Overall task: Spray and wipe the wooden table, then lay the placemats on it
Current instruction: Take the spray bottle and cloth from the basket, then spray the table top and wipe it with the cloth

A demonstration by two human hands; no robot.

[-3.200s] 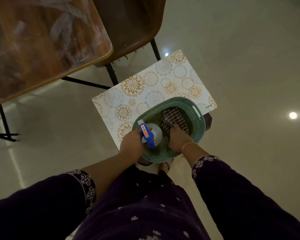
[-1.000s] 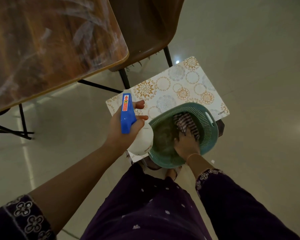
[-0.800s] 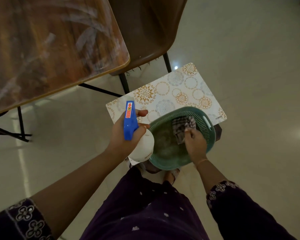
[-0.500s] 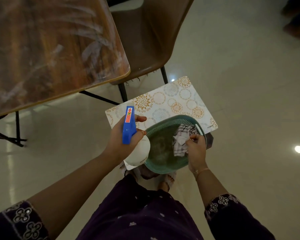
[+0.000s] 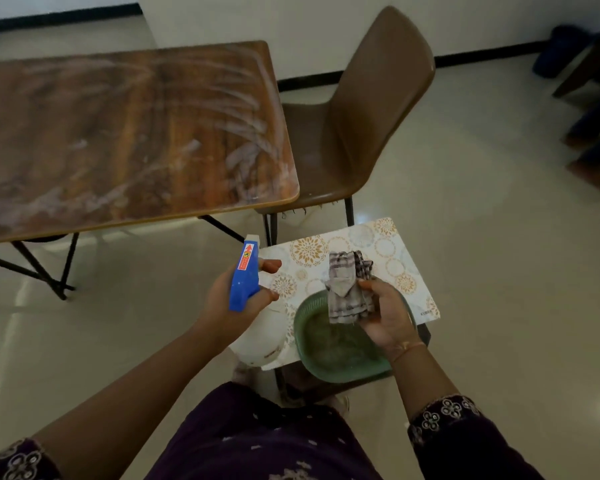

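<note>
The wooden table (image 5: 125,133) fills the upper left, its top streaked with white smears. My left hand (image 5: 229,306) grips a spray bottle (image 5: 245,282) with a blue trigger head and a white body, held in the air right of the table's near corner. My right hand (image 5: 388,317) holds a checked cloth (image 5: 349,289) lifted above a green basket (image 5: 329,358). The basket sits on a patterned placemat (image 5: 388,251) that lies on a low stool.
A brown chair (image 5: 354,126) stands at the table's right end, just behind the placemat. The table's black folding legs (image 5: 45,271) reach the glossy tiled floor. Dark objects stand at the far right edge.
My right hand has lifted the checked cloth out of the green basket. My left hand took the spray bottle out earlier and holds it raised. The view has tilted up toward the table.
</note>
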